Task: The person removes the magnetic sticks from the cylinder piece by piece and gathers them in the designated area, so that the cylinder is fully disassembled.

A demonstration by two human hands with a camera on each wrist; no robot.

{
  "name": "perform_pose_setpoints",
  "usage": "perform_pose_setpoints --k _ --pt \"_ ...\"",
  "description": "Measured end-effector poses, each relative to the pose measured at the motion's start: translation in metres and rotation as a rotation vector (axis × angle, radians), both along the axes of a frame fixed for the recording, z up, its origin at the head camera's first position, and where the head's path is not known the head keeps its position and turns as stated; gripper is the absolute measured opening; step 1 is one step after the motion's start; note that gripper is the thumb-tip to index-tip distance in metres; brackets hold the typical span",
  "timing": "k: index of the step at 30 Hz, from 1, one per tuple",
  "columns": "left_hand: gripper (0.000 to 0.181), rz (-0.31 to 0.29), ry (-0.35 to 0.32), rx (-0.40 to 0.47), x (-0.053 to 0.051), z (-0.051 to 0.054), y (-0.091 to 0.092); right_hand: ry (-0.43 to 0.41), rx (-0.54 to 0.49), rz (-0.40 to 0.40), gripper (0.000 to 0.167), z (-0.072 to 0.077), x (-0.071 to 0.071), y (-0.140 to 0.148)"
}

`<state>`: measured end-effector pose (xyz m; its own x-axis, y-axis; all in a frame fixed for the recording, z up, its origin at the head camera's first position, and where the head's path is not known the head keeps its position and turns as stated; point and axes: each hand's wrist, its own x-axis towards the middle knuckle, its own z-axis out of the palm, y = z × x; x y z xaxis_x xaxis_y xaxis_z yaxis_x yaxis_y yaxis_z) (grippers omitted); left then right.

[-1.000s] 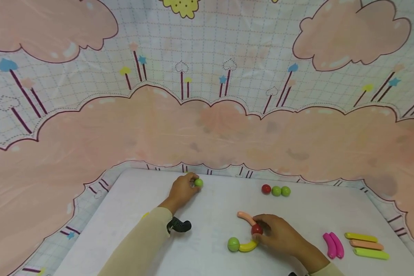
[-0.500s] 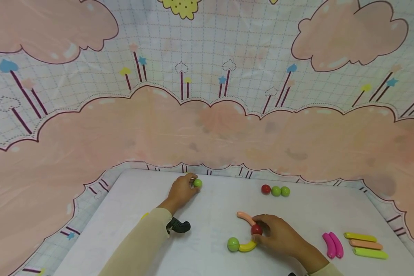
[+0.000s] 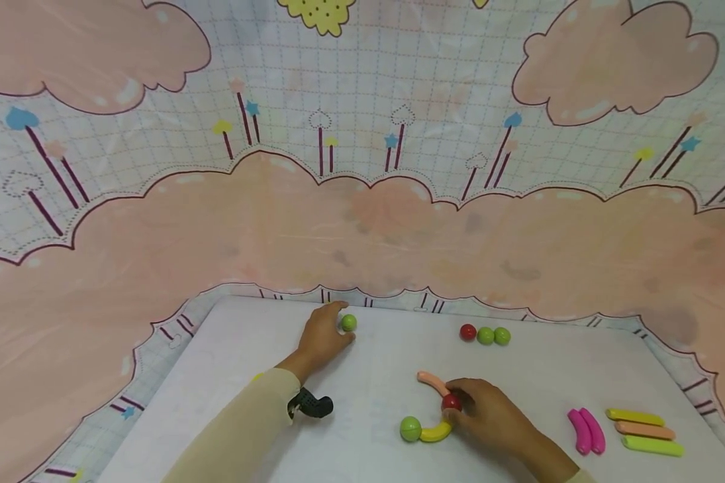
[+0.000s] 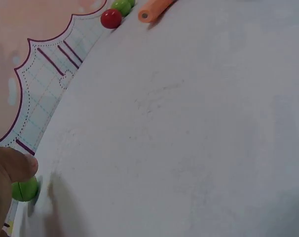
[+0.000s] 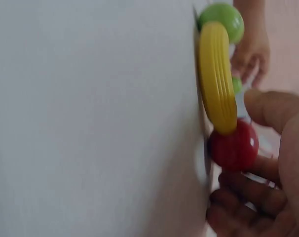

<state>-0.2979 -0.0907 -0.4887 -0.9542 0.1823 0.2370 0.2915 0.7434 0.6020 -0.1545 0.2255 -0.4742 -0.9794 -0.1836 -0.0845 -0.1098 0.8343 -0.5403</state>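
My left hand is at the far left of the white table, fingers and thumb spread around a green ball that sits on the surface. In the left wrist view, the thumb is beside that green ball. My right hand holds a red ball with thumb and curled fingers. A yellow curved stick joins the red ball to a larger-looking green ball. From the red ball's far side a peach curved stick runs outward. In the right wrist view, the fingers partly hide behind the red ball.
At the back right, another red ball lies in a row with two green balls. Two pink curved sticks and straight yellow, peach and lime sticks lie at right. Something yellow shows behind my left sleeve. A patterned cloth hangs behind the table.
My left thumb and fingers have spread away from the green ball, which stays at the back of the table. My right hand has kept its hold on the red ball.
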Motion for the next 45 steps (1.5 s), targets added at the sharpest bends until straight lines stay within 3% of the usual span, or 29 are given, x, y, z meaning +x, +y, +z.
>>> perform_pose_setpoints --k 4,8,17,23,33,45 --pt "0.059 -0.037 0.109 -0.014 0.011 0.005 0.008 -0.012 0.050 -0.086 0.058 0.000 0.004 -0.007" --pt "0.051 -0.120 0.178 -0.002 0.027 0.010 0.017 -0.058 0.113 -0.159 0.070 0.002 0.006 -0.015" --pt "0.039 -0.326 0.065 -0.098 0.059 0.012 0.037 -0.142 0.142 -0.211 0.076 0.007 0.005 -0.024" --pt "0.040 -0.445 0.044 -0.177 0.070 0.009 0.043 -0.094 0.115 -0.142 0.067 0.007 0.000 -0.022" --pt "0.036 -0.633 0.036 -0.172 0.081 0.002 0.046 -0.015 0.038 -0.020 0.043 0.006 -0.005 -0.019" --pt "0.053 -0.840 0.074 -0.232 0.083 0.004 0.045 -0.008 -0.046 0.099 0.036 0.002 -0.014 -0.008"
